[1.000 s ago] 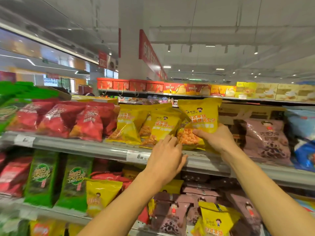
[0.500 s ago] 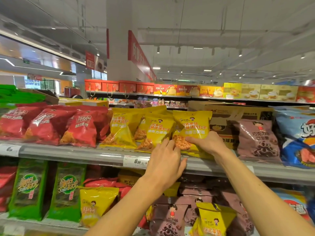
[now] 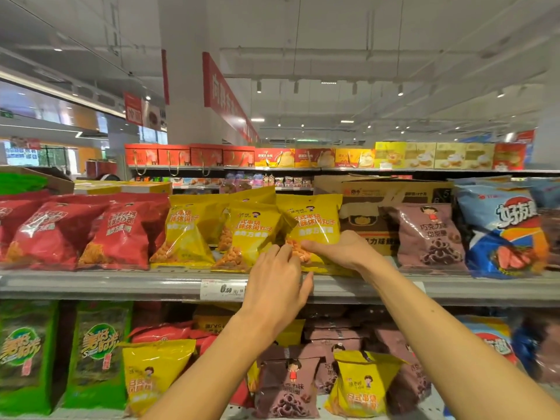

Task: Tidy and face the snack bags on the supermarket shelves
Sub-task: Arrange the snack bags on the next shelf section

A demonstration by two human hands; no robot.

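Three yellow snack bags stand in a row on the grey upper shelf (image 3: 127, 283). My right hand (image 3: 342, 250) grips the lower part of the rightmost yellow bag (image 3: 315, 219), which stands upright on the shelf. My left hand (image 3: 277, 280) reaches up with fingers relaxed, its fingertips touching the bottom of that bag and the middle yellow bag (image 3: 251, 234). The left yellow bag (image 3: 185, 231) leans beside them. Red bags (image 3: 121, 231) fill the shelf to the left.
A brown bag (image 3: 427, 234) and a blue bag (image 3: 500, 231) stand to the right, with a cardboard box (image 3: 378, 189) behind. The lower shelf holds green bags (image 3: 97, 356), yellow bags (image 3: 154, 377) and brown bags (image 3: 288, 386). A price tag (image 3: 224, 289) sits on the shelf edge.
My right hand has lowered the yellow bag from above the row onto the shelf. My left hand stayed at the shelf front, and the view shifted a little right.
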